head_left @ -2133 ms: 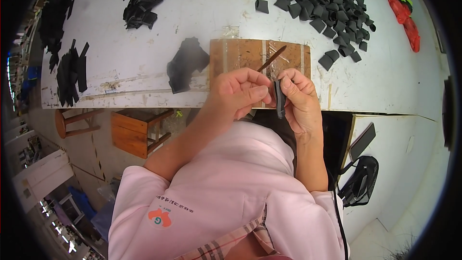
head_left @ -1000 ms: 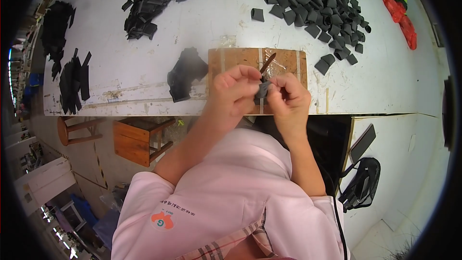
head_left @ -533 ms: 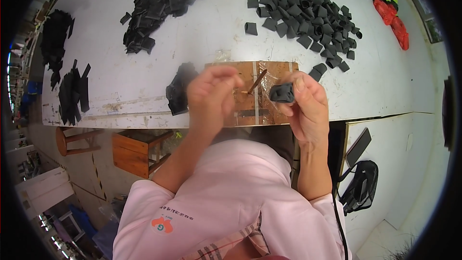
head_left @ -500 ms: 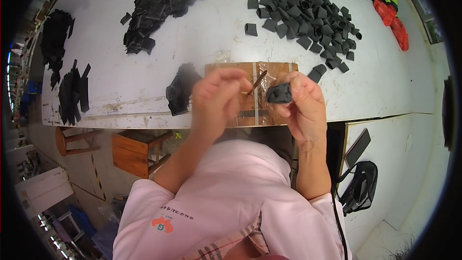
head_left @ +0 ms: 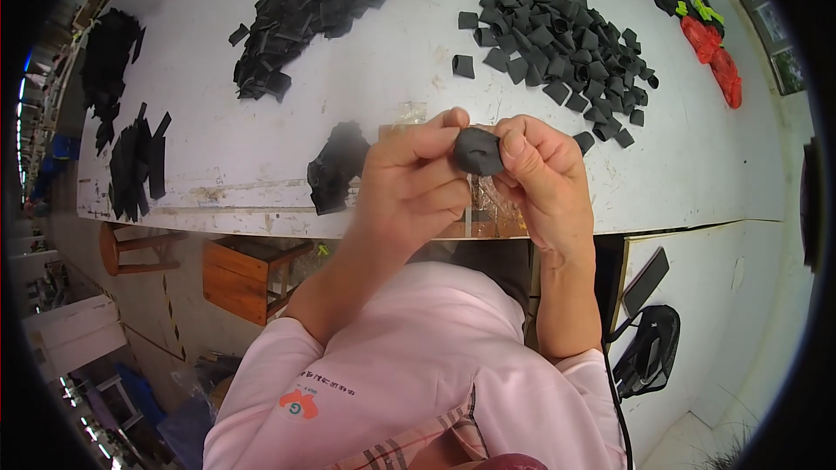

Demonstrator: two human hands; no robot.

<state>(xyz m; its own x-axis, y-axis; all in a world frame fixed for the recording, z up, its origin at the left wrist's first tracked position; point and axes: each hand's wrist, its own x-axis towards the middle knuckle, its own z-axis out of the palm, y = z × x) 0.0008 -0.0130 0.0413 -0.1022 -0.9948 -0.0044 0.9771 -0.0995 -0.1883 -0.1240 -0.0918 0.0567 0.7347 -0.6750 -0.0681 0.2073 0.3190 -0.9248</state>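
Between my two hands is a small dark grey fabric tube (head_left: 477, 153), its side creased. My right hand (head_left: 550, 176) pinches its right edge between thumb and fingers. My left hand (head_left: 416, 181) closes at its left edge, with fingertips partly hidden behind it. Underneath, a brown wooden board (head_left: 512, 224) with clear tape lies at the table's front edge, mostly covered by the hands. Just left of my left hand sits a small heap of black fabric pieces (head_left: 336, 170).
Many similar tubes (head_left: 557, 35) lie heaped at the far right, and flat black pieces (head_left: 300, 17) at the far left. Black strips (head_left: 132, 165) lie at the table's left edge. Red plastic bags (head_left: 712, 48) rest at the far right. A wooden stool (head_left: 239, 280) stands below the table.
My left hand has moved right and up to the fabric tube. The tube has shifted slightly left and up. A thin brown pointed tool beside the left hand's fingers no longer shows.
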